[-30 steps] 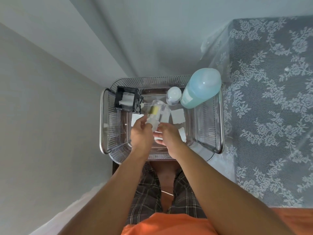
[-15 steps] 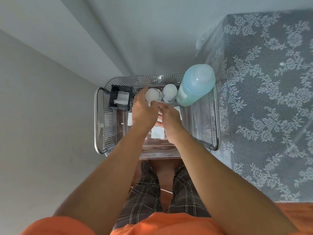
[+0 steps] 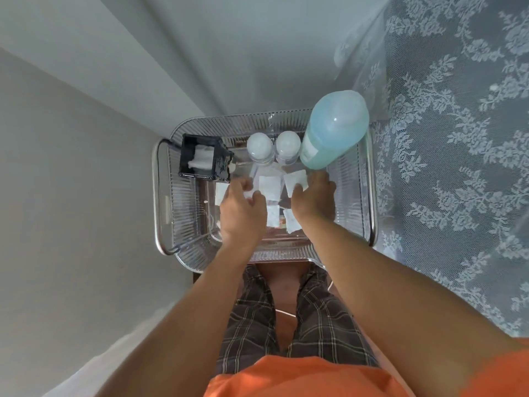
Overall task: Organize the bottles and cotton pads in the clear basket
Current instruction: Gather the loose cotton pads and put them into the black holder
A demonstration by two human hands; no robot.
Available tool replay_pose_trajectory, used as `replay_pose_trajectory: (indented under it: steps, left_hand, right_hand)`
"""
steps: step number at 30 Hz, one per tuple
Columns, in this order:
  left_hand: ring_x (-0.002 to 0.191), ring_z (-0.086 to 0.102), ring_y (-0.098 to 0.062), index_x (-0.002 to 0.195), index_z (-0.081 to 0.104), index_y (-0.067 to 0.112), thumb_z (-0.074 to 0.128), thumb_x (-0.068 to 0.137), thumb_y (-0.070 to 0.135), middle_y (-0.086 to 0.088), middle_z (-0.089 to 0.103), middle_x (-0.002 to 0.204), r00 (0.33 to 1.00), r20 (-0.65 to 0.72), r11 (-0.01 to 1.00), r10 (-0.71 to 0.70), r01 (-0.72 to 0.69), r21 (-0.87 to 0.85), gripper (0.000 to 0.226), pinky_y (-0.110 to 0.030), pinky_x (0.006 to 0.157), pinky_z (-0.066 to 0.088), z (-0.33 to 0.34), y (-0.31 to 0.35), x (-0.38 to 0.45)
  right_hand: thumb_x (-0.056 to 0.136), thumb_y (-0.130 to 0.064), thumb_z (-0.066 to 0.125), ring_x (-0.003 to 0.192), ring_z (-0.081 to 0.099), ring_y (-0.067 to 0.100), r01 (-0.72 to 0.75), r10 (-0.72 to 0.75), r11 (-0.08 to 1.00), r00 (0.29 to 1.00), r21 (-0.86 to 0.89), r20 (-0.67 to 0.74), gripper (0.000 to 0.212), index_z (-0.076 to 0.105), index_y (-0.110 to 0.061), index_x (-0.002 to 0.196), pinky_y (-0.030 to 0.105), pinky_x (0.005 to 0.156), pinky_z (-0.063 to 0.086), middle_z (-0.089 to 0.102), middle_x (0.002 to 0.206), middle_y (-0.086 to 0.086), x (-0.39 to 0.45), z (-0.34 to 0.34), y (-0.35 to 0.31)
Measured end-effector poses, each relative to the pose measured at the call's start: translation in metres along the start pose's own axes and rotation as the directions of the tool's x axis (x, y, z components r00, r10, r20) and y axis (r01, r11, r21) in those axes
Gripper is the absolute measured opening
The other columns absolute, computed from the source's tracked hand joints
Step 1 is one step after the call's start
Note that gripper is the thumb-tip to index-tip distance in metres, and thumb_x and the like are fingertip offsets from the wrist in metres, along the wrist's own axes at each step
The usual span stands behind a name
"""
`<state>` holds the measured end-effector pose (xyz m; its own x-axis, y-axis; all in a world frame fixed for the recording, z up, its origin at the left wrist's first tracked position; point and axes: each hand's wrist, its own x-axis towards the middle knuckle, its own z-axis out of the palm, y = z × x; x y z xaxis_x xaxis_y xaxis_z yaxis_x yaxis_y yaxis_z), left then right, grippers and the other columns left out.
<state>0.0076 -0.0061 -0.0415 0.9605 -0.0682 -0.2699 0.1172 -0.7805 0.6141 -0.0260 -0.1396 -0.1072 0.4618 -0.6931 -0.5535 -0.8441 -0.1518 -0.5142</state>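
The clear basket (image 3: 183, 213) sits in front of me above my knees. Along its far wall stand two small clear bottles with white caps (image 3: 260, 144) (image 3: 288, 142) and a tall light-blue bottle (image 3: 333, 130), all upright. Several white square cotton pads (image 3: 269, 187) lie scattered on the basket floor. My left hand (image 3: 243, 209) hovers over the pads with its fingertips pinching the edge of one. My right hand (image 3: 315, 196) pinches the corner of another cotton pad (image 3: 296, 179) just in front of the blue bottle.
A black open box (image 3: 217, 163) holding white cotton stands in the basket's far left corner. A lace-covered surface (image 3: 458, 156) rises close on the right. A plain grey wall (image 3: 71, 167) is on the left. The basket has metal handles (image 3: 157, 196) at its sides.
The small bottle that my left hand held is now standing beside the other small bottle. Both hands have dropped back onto the loose cotton pads.
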Motion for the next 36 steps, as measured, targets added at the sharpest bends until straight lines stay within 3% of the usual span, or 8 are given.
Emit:
replay_pose_trajectory:
  steps: [5,12,14,18,23,27,31,36]
  left_hand:
    - [0.079,0.052,-0.014,0.121,0.054,0.021,0.057,0.094,0.024,0.000,0.064,0.113,0.984,0.125,0.973,-0.127,0.099,0.207,0.028,-0.026,0.055,0.035,0.025,-0.019,0.009]
    - [0.096,0.063,-0.027,0.125,0.044,0.024,0.062,0.092,0.029,0.000,0.059,0.119,0.963,0.198,0.907,-0.180,0.085,0.412,0.038,-0.038,0.061,0.040,0.051,-0.011,0.041]
    - [0.094,0.062,-0.026,0.121,0.051,0.018,0.062,0.091,0.020,0.000,0.061,0.109,0.958,0.194,0.895,-0.210,0.108,0.434,0.033,-0.037,0.064,0.040,0.054,-0.012,0.042]
    - [0.079,0.053,-0.017,0.109,0.054,0.021,0.050,0.098,0.033,0.009,0.049,0.080,0.967,0.195,0.926,-0.162,0.081,0.369,0.017,-0.030,0.069,0.036,0.048,-0.015,0.029]
    - [0.060,0.051,-0.009,0.096,0.042,0.030,0.055,0.097,0.029,0.006,0.056,0.087,0.979,0.127,0.966,-0.158,0.126,0.227,0.013,-0.029,0.053,0.036,0.007,-0.025,0.002]
    - [0.074,0.057,-0.016,0.107,0.052,0.027,0.061,0.096,0.030,0.009,0.061,0.094,0.992,0.013,0.989,-0.127,0.126,0.081,0.015,-0.034,0.058,0.044,-0.040,-0.033,-0.030]
    - [0.074,0.055,-0.009,0.107,0.055,0.024,0.066,0.093,0.024,0.009,0.063,0.095,0.987,-0.149,0.998,-0.059,0.059,-0.009,0.017,-0.027,0.056,0.039,-0.080,-0.028,-0.045]
    - [0.068,0.052,-0.010,0.106,0.056,0.023,0.066,0.093,0.026,0.008,0.063,0.095,0.967,-0.255,0.999,-0.014,0.026,0.043,0.017,-0.019,0.049,0.031,-0.116,-0.018,-0.028]
  right_hand:
    - [0.093,-0.027,0.066,0.094,0.062,0.030,0.043,-0.043,0.995,0.999,-0.089,0.006,0.010,0.058,-0.025,0.099,0.036,0.069,0.043,0.049,0.111,0.001,-0.004,0.002,0.003]
    - [0.090,-0.025,0.066,0.078,0.060,0.007,0.244,-0.258,0.959,0.962,0.145,0.084,0.006,0.064,-0.026,0.096,0.029,0.066,0.048,0.065,0.090,-0.011,-0.057,-0.046,-0.019]
    - [0.090,-0.026,0.068,0.080,0.063,0.007,0.318,-0.342,0.926,0.935,0.202,0.096,0.008,0.068,-0.026,0.098,0.026,0.070,0.052,0.069,0.090,-0.012,-0.073,-0.063,-0.034]
    - [0.090,-0.022,0.073,0.078,0.064,-0.004,0.456,-0.508,0.846,0.847,0.277,0.156,0.010,0.073,-0.025,0.099,0.012,0.068,0.048,0.073,0.092,-0.014,-0.083,-0.076,-0.085]
    - [0.087,-0.023,0.073,0.075,0.067,0.001,0.605,-0.625,0.779,0.725,0.167,0.289,0.007,0.076,-0.024,0.092,0.026,0.071,0.056,0.073,0.081,-0.016,-0.071,-0.043,-0.153]
    - [0.083,-0.020,0.074,0.070,0.058,-0.001,0.706,-0.653,0.708,0.664,-0.015,0.364,0.012,0.082,-0.028,0.090,0.030,0.064,0.051,0.060,0.073,-0.022,-0.062,-0.005,-0.177]
    - [0.087,-0.023,0.075,0.104,0.056,0.025,0.762,-0.678,0.595,0.646,-0.254,0.350,0.014,0.082,-0.032,0.095,0.035,0.072,0.050,0.053,0.100,0.000,-0.048,0.013,-0.177]
    - [0.085,-0.025,0.077,0.104,0.050,0.031,0.778,-0.738,0.477,0.607,-0.408,0.295,0.008,0.080,-0.030,0.090,0.034,0.070,0.038,0.045,0.105,0.002,-0.048,0.019,-0.178]
